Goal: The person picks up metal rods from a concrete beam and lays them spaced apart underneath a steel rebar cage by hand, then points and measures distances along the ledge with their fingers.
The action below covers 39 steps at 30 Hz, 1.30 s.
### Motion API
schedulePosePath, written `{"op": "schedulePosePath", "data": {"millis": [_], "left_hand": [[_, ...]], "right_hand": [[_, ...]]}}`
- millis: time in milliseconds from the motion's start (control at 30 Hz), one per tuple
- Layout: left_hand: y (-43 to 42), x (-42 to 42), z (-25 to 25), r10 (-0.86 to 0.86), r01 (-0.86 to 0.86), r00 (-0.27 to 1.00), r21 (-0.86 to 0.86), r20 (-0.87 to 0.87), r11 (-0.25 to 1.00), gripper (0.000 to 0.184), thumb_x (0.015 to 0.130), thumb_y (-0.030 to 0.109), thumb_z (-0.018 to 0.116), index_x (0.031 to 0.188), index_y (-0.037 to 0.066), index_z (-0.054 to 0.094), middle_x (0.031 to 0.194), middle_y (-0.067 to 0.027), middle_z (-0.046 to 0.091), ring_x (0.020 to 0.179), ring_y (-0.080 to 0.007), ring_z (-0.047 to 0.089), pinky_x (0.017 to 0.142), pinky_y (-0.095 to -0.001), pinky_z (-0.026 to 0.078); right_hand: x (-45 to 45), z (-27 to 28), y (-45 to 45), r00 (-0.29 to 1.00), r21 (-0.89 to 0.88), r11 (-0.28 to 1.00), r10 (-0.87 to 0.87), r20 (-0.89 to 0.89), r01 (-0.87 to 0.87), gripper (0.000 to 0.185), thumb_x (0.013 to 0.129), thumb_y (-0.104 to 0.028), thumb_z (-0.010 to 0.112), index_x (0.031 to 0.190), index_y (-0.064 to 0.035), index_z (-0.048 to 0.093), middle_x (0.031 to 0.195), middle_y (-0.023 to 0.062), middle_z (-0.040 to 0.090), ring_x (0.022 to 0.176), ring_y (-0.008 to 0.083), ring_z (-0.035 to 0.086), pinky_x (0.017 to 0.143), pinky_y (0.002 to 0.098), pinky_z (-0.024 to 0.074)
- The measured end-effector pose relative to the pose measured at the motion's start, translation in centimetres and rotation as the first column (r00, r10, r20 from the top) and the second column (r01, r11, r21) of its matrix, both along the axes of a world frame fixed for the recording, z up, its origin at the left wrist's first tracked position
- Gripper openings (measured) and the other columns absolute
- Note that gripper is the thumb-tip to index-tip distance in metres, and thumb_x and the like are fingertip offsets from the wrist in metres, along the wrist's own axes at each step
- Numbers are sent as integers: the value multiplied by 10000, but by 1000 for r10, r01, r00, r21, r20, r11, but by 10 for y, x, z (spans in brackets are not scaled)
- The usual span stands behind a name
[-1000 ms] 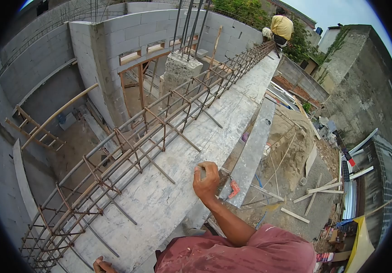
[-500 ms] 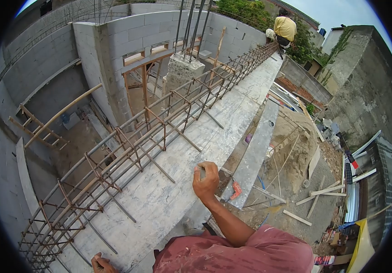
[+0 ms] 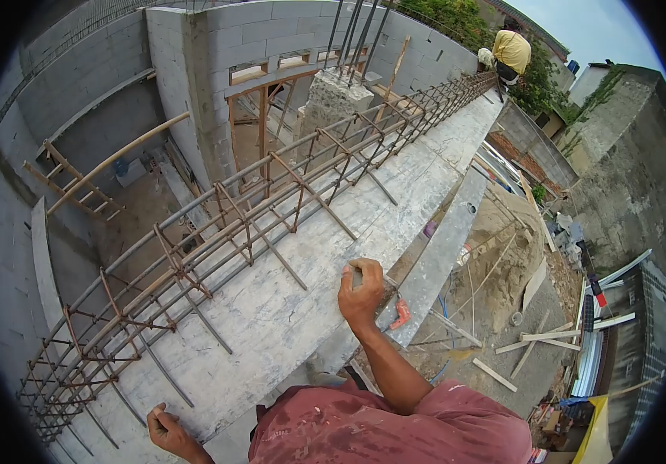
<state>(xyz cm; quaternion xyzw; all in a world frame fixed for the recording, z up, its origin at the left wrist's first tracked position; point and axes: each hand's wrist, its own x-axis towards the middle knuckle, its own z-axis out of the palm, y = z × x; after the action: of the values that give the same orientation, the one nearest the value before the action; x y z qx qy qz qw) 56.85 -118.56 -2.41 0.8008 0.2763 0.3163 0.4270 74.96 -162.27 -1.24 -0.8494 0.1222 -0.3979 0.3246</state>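
Observation:
My right hand [image 3: 361, 292] is raised over the pale, cement-stained board [image 3: 279, 298], its fingers curled in toward the thumb. A greyish patch shows between thumb and fingers; whether it is a held object cannot be made out. At the lower left, my left hand [image 3: 169, 433] is low over the same board, near the free ends of short rebar pieces. Its fingers are loosely bent and apart, with nothing visible in them. A long rusty rebar cage [image 3: 271, 201] runs along the board's far side, short bars sticking out across it.
A person in a yellow top [image 3: 512, 51] crouches at the far end of the cage. An orange-red power tool [image 3: 399, 312] lies on a lower plank [image 3: 443, 236] to the right. Left are block walls [image 3: 263, 32], a deep room and a wooden ladder [image 3: 78, 185]. Sand [image 3: 495, 255] lies below right.
The view has shifted, so the cage and walls sit further right. My left hand has come further into view over the board. My right hand stays raised, its fingers still curled.

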Motion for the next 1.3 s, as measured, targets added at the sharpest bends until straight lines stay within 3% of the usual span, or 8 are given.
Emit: {"op": "schedulePosePath", "data": {"millis": [233, 700, 767, 833, 967, 1067, 1133, 1300], "left_hand": [[-12, -1, 26, 23, -26, 1000, -182, -19, 983, 283, 1091, 185, 605, 973, -30, 748, 674, 10, 581, 631, -55, 473, 594, -262, 361], [-12, 1, 29, 25, -27, 1000, -165, -15, 986, 245, 1067, 155, 641, 968, -27, 770, 650, 7, 623, 606, -52, 513, 568, -266, 390], [-13, -2, 30, 29, -31, 999, -152, -18, 988, 246, 1065, 157, 643, 968, -30, 770, 648, 6, 623, 608, -52, 519, 570, -265, 395], [-13, 3, 29, 37, -36, 999, -139, 0, 990, 248, 1064, 159, 644, 967, -32, 770, 647, 4, 623, 610, -52, 526, 571, -264, 400], [-12, 3, 31, 22, -25, 999, -129, -25, 991, 244, 1060, 160, 648, 969, -28, 774, 644, 1, 624, 614, -54, 539, 573, -262, 407], [-11, 1, 28, 14, -17, 1000, -132, -23, 991, 241, 1058, 163, 652, 975, -25, 777, 650, -6, 637, 611, -58, 547, 569, -263, 412], [-10, 0, 28, 10, -12, 1000, -142, -15, 990, 240, 1056, 166, 654, 979, -24, 778, 655, -11, 645, 611, -61, 554, 568, -263, 417], [-10, -2, 27, 6, -7, 1000, -101, -11, 995, 212, 1046, 150, 670, 1000, -27, 777, 668, -31, 666, 617, -72, 580, 576, -263, 447]], "right_hand": [[2, -3, 6, 999, 29, 999, 38, -9, -38, 147, 921, 9, 687, 1064, 40, 693, 1054, 179, 666, 947, 349, 655, 850, 436, 541], [-1, -8, 5, 997, -5, 1000, 22, -79, -22, 126, 942, 17, 685, 1064, 45, 702, 1074, 172, 678, 1019, 348, 653, 932, 452, 521], [-1, 3, 12, 996, -167, 984, 74, 49, -64, 121, 954, 27, 693, 1074, 29, 712, 1039, 135, 686, 964, 303, 662, 866, 388, 527], [-15, 28, 48, 957, -264, 936, 269, 105, -234, 152, 931, 68, 703, 1077, 28, 710, 1011, 144, 681, 899, 292, 662, 800, 382, 537], [-34, 53, 150, 668, 128, 683, 730, -142, -719, 116, 913, -26, 770, 1009, 11, 717, 876, 155, 678, 714, 355, 659, 656, 436, 534], [-20, 43, 198, 582, 116, 631, 761, -287, -767, 188, 936, -143, 775, 1019, 9, 703, 868, 184, 702, 716, 389, 693, 645, 474, 554], [-12, 39, 216, 588, -27, 663, 643, -491, -748, 271, 971, -235, 729, 1049, 19, 678, 903, 225, 720, 748, 428, 724, 652, 518, 572], [0, 28, 216, 584, -70, 674, 578, -570, -735, 253, 970, -200, 671, 1077, 29, 667, 869, 240, 725, 743, 457, 732, 649, 547, 579]]}}
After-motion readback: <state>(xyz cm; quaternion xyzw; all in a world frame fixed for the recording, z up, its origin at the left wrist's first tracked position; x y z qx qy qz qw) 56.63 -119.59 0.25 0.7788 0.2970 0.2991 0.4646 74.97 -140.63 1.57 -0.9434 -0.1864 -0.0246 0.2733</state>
